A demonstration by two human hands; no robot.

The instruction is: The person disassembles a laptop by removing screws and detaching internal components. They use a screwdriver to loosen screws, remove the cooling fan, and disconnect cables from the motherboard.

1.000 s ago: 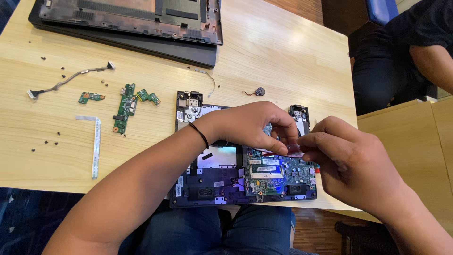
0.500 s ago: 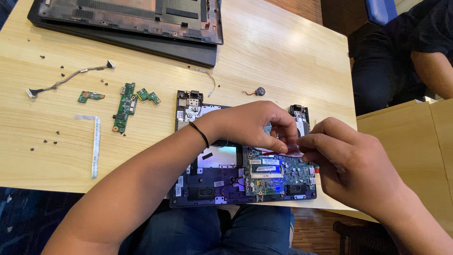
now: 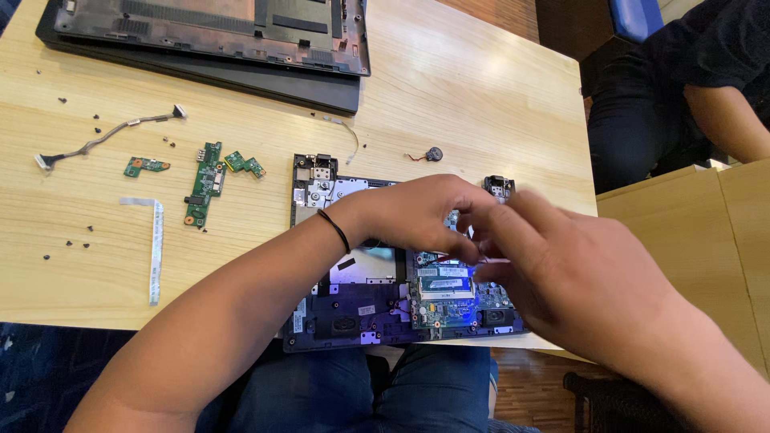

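Note:
An opened laptop base (image 3: 353, 309) with its green mainboard (image 3: 449, 301) exposed lies at the table's near edge. My left hand (image 3: 417, 212), a black band on its wrist, rests palm down over the middle of the board, fingers curled against it. My right hand (image 3: 561, 269) comes in from the right, blurred, its fingertips meeting the left hand's fingertips over the board. Between the right fingers a thin pale strip shows; what it is I cannot tell. The parts under both hands are hidden.
Small green circuit boards (image 3: 204, 180), a white flat ribbon cable (image 3: 152, 240), a wire harness (image 3: 104, 140), a coin cell (image 3: 433, 153) and several loose screws lie on the wooden table (image 3: 481, 88). Laptop covers (image 3: 216, 36) lie at the back. Another person (image 3: 690, 88) sits at the right.
My right hand has shifted left and up toward the left hand's fingertips and is now blurred. The left hand has barely moved.

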